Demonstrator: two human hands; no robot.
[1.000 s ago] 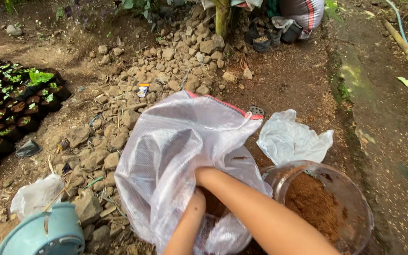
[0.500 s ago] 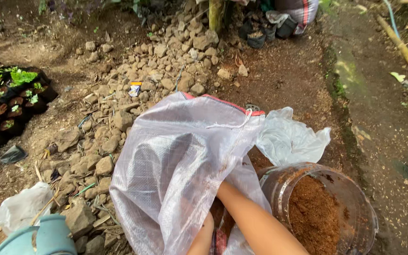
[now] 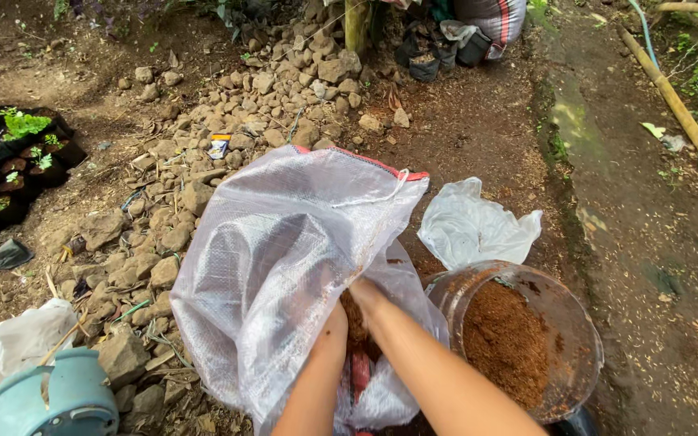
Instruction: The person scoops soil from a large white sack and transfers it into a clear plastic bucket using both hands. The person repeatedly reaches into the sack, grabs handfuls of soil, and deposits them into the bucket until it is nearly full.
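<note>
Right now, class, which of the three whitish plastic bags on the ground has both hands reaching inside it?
The large translucent woven sack with a red-stitched rim, in the centre. The crumpled bag beyond the tub and the one at far left lie untouched.

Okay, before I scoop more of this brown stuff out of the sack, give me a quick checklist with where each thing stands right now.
1. Both hands in the sack: left hand and right hand are at the mouth of the white woven sack - ok.
2. Grip on material: fingers hidden inside - cannot tell.
3. Clear tub beside the sack, upright and open - ok.
4. Room in the tub: brown fibre sits below the rim - ok.
5. Sack mouth held open: fabric folds over the hands - not ok.
6. Loose plastic bag lies clear of the tub's opening - ok.
</note>
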